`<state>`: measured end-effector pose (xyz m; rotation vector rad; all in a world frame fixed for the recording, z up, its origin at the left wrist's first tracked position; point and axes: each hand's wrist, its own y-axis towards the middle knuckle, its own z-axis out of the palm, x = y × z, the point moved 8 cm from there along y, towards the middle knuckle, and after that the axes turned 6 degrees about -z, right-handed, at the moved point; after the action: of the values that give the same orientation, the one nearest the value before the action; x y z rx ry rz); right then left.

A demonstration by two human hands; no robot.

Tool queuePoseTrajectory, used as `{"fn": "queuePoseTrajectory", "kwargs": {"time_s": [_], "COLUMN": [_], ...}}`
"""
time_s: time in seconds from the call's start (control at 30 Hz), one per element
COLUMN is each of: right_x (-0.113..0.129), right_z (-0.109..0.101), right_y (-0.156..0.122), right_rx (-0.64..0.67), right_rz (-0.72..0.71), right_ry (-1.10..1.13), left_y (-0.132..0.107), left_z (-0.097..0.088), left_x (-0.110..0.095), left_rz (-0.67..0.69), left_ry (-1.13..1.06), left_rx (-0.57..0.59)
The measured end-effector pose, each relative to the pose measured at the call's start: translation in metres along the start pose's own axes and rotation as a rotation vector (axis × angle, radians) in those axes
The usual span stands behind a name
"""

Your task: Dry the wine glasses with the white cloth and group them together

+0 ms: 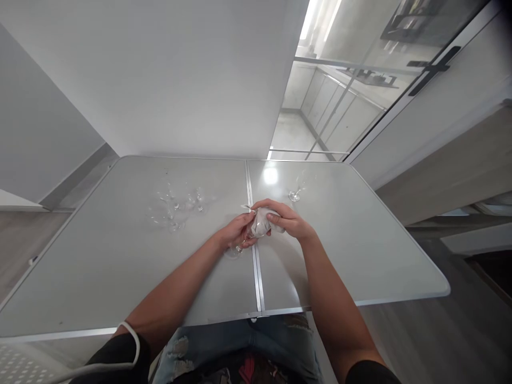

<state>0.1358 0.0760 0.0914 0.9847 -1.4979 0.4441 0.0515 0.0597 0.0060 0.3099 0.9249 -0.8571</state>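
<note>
Just above the table's middle seam, my left hand is closed around a stemmed glass. The round foot of this wine glass points down toward me and to the left, and most of its bowl is hidden. My right hand grips a white cloth, bunched against the bowl end of the glass. Beyond my right hand, another clear stemmed glass stands on the table. To the left of my left hand are several more clear glasses, their outlines faint against the pale surface.
The pale table has rounded corners, a metal rim and a metal seam across its middle. A white wall rises behind it. At the right is a glass-paned door with a black handle. A white cable loops near my left elbow.
</note>
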Motion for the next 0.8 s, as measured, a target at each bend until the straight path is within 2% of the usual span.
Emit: {"fn": "queuePoseTrajectory", "kwargs": {"time_s": [0.07,0.13,0.23,0.33,0.43,0.5,0.67,0.8], "right_x": [0.0,-0.002,-0.007,-0.007,0.0,0.003,-0.002,-0.001], "right_z": [-0.002,-0.009,-0.014,-0.007,0.002,0.001,-0.02,-0.043], "right_y": [0.001,0.002,0.002,0.002,0.0,-0.001,-0.001,-0.009], "right_rx": [-0.02,-0.097,-0.165,-0.078,0.056,0.056,-0.242,-0.578], "right_rz": [-0.026,-0.042,-0.029,-0.017,-0.04,-0.062,-0.119,-0.19], "right_ry": [-0.087,-0.195,-0.214,-0.1,-0.019,-0.039,-0.304,-0.297], "left_y": [0.001,0.002,0.003,0.002,0.001,0.002,0.006,0.007], "left_z": [-0.001,-0.004,-0.005,-0.004,0.003,0.004,-0.01,-0.005], "left_x": [-0.002,-0.004,-0.006,-0.005,0.0,0.002,-0.004,-0.007], "left_rz": [0.041,0.072,0.061,0.048,0.036,0.044,0.133,0.138], "left_ry": [-0.011,-0.024,-0.027,-0.02,0.006,0.009,-0.054,0.045], "left_rx": [-0.004,-0.041,-0.08,-0.073,0.026,0.054,-0.113,-0.096]}}
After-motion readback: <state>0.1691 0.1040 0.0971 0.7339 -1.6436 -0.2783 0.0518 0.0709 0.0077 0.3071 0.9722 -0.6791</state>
